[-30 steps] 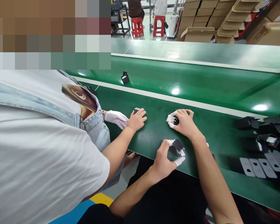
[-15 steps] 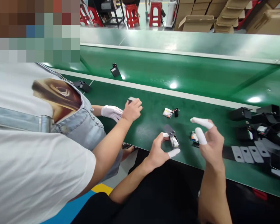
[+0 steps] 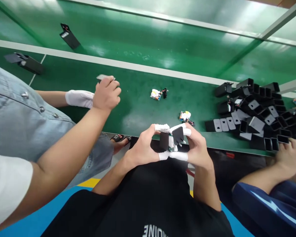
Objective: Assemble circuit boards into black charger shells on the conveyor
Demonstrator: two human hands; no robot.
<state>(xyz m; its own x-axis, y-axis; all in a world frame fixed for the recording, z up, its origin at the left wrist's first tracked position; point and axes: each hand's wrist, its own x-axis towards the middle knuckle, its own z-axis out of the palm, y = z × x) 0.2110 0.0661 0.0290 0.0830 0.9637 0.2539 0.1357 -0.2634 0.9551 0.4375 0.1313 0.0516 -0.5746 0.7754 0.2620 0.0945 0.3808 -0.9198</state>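
Close to my body, in front of the table edge, my left hand [image 3: 144,144] grips a small black charger casing [image 3: 164,141] between thumb and fingers. My right hand [image 3: 197,144] meets it from the other side, its fingers closed on the circuit board [image 3: 172,144] that shows at the casing's open end. A black plug cap [image 3: 178,134] with metal pins hangs tilted beside the board, by my right fingers. White finger cots cover the fingertips I can see. Beyond my hands, another circuit board [image 3: 185,116] with white parts lies on the green table [image 3: 135,115].
Farther back lies a circuit board [image 3: 155,94] with a black plug piece. Black casings [image 3: 255,90] are heaped at right, near a co-worker's hand [image 3: 289,154]. At left, another co-worker's bare hand [image 3: 107,92] holds a flat piece beside a gloved hand [image 3: 79,98].
My right hand has moved left, from open beside a board to closing on the piece in my left hand. The view has tilted down; a co-worker's arm now shows at right.
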